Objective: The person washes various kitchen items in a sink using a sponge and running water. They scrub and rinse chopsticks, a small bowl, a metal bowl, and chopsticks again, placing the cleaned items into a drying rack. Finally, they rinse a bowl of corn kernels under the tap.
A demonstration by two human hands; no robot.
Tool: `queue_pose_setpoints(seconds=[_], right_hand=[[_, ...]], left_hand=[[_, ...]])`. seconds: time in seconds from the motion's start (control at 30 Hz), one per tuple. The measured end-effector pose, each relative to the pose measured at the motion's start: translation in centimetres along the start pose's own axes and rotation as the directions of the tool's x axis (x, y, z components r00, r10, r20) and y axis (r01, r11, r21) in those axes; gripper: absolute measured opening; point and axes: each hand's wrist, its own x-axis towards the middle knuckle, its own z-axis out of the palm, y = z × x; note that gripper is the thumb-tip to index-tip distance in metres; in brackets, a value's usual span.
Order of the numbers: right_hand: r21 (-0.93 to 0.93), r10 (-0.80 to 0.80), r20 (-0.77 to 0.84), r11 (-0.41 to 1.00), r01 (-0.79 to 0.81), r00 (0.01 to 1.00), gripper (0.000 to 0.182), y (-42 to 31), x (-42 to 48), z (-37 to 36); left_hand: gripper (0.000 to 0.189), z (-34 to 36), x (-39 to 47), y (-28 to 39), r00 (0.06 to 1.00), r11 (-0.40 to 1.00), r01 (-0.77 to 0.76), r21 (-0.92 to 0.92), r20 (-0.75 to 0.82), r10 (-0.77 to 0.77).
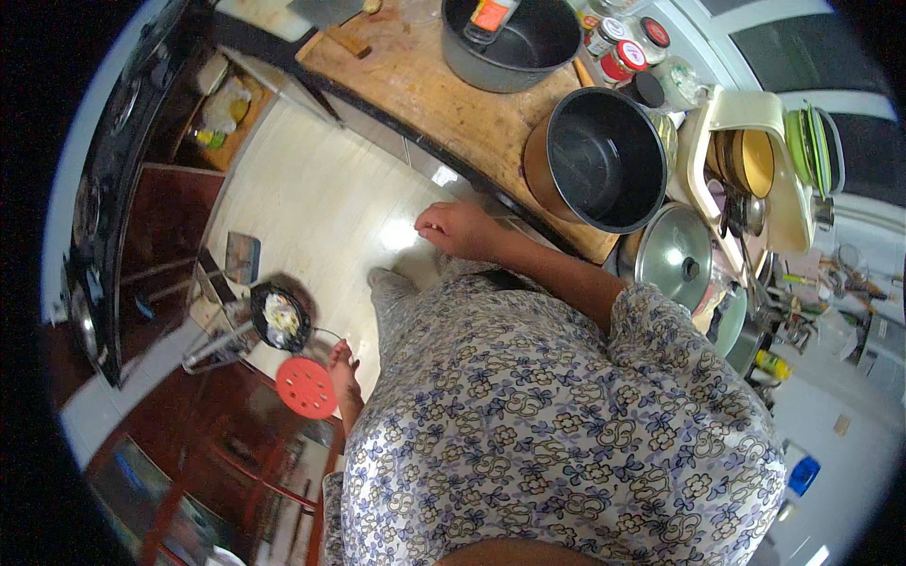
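Observation:
My right hand (pixel 453 228) hangs over the floor beside the counter edge, its fingers curled in; no object shows in it. My left hand (pixel 342 364) is low at my left side, thumb apart from the fingers. Beside it is a red round disc with holes (pixel 306 387), perhaps a stool top. A thin curved wire (pixel 328 332) ends near my left fingertips; whether they touch is unclear. Beyond it, a round black container (pixel 263 304) holds pale and greenish contents (pixel 282 315). An empty brown pot (pixel 539 173) with a dark inside stands on the wooden worktop (pixel 439 92).
A large grey pot (pixel 488 74) holds a labelled jar (pixel 488 18). Behind are several lidded jars (pixel 623 60). At right stand a metal lid (pixel 672 258) and a white plastic rack (pixel 796 212) with dishes. Dark red cabinets (pixel 177 226) and a black stove (pixel 106 184) line the left.

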Motion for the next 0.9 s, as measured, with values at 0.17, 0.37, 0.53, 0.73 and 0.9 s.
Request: queue_pose_setpoints(seconds=[0.17, 0.37, 0.53, 0.73, 0.9], right_hand=[[-0.089, 0.210, -0.158, 0.970, -0.225, 0.965, 0.017, 0.1, 0.0, 0.0], [-0.082, 0.367, -0.264, 0.913, -0.400, 0.892, 0.018, -2.1, 0.1, 2.5], [-0.062, 0.426, -0.183, 0.894, -0.443, 0.886, 0.020, -4.6, 3.8, 7.4], [-0.058, 0.392, -0.184, 0.911, -0.408, 0.901, 0.020, -7.2, 6.7, 8.4], [-0.081, 0.421, -0.208, 0.892, -0.444, 0.883, 0.020, -8.0, 8.2, 9.4]], left_hand=[[0.026, 0.2, 7.6, 9.0, 0.973, 0.968, -0.079, 0.239, 0.230, 0.022], [0.026, -8.6, 20.5, 12.6, 0.935, 0.870, -0.119, 0.479, 0.348, -0.064], [0.022, -11.3, 22.1, 21.0, 0.943, 0.906, -0.098, 0.413, 0.329, -0.048], [0.019, -10.9, 24.0, 23.2, 0.975, 0.911, -0.055, 0.409, 0.217, -0.038], [0.037, -11.2, 20.9, 22.0, 0.933, 0.909, -0.121, 0.400, 0.358, -0.033]])
